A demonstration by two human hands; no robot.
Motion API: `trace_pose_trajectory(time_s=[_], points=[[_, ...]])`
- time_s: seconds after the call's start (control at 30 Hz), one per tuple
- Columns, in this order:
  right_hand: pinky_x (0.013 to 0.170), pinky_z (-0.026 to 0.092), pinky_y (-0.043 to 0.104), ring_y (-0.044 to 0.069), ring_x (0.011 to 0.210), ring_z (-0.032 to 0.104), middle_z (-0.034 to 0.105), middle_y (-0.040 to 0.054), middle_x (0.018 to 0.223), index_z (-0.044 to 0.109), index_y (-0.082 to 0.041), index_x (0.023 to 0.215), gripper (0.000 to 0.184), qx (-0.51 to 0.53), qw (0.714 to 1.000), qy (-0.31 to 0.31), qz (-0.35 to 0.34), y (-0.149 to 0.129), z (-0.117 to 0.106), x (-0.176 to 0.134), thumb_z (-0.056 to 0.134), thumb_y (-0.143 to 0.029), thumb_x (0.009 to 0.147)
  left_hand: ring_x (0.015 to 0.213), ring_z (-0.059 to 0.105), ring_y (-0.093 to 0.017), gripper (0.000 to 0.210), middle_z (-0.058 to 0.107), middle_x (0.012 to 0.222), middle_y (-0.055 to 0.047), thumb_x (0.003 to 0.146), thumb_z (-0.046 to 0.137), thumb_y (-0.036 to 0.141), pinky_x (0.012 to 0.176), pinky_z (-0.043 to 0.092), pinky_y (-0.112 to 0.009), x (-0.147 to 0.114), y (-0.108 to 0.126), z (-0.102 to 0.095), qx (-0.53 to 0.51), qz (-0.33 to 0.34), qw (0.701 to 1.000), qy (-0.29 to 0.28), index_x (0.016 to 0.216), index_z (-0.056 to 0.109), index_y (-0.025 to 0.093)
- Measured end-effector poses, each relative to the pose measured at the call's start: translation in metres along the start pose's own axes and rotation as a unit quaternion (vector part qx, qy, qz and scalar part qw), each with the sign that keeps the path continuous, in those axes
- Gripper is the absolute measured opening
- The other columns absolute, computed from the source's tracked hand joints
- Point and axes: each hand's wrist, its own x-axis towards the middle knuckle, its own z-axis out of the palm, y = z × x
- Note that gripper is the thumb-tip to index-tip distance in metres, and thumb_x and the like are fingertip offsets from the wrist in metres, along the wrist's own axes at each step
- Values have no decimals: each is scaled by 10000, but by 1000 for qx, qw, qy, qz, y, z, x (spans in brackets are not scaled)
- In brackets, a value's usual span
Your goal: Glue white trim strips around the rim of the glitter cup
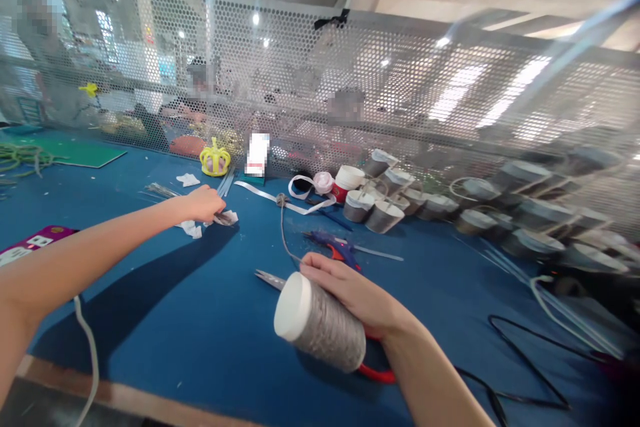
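Near the middle of the blue tabletop (pixel 210 360), our right hand (pixel 350 287) has its grip around the fat gray yarn cylinder with a white end (pixel 336 330), tipped over the silver scissors with red handles (pixel 271 279), maybe so the thin gray string (pixel 283 230) can run loose. Farther off to the left, our left hand (pixel 204 204) bends its fingers at a crumpled white-and-gray scrap (pixel 229 217), but we cannot tell if it is pinched.

Bare forearms (pixel 120 230) taper to slim wrists (pixel 395 317), the left hand (pixel 204 203) and right hand (pixel 345 287) bare too.
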Motion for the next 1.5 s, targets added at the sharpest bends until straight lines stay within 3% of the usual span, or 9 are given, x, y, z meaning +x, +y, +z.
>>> trace_pose_trajectory(time_s=[0.3,0.47,0.8,1.1,1.33,1.5], points=[[531,290,224,86,587,330,353,-36,653,416,-186,731,263,3,1000,3,0,0,1,0,418,-444,784,765,559,-188,288,627,886,-86,665,508,222,568,331,-216,1,-12,-6,-62,10,997,-46,943,559,168],[531,302,226,86,585,336,359,-33,652,422,-180,732,266,4,1000,1,0,0,1,1,430,-442,776,690,549,-152,199,637,780,-46,659,530,274,528,305,-193,5,-20,-9,-97,33,993,-58,806,606,163],[538,314,222,89,598,349,364,-30,655,428,-181,730,260,15,1000,5,-3,1,0,0,427,-437,779,619,540,-141,187,639,713,-38,645,552,259,492,291,-190,18,-14,-9,-128,33,990,-41,782,626,155],[539,309,222,85,588,330,349,-34,649,421,-180,729,269,19,1000,-1,-5,0,0,0,431,-445,776,640,554,-133,109,655,671,-13,663,538,203,544,322,-185,-2,-17,-1,-141,44,989,-29,697,641,197],[561,305,230,90,612,335,355,-31,667,416,-180,734,264,12,1000,-6,-9,-1,0,0,417,-438,788,703,567,-138,224,663,831,-27,707,494,274,580,347,-194,-7,-19,-2,-132,38,991,-7,882,611,200],[562,301,230,91,613,336,348,-33,663,407,-183,731,266,11,1000,-6,-4,-1,0,-1,414,-442,789,698,568,-180,161,654,707,-74,689,470,208,647,334,-263,0,-5,9,-69,32,997,21,716,624,169]])
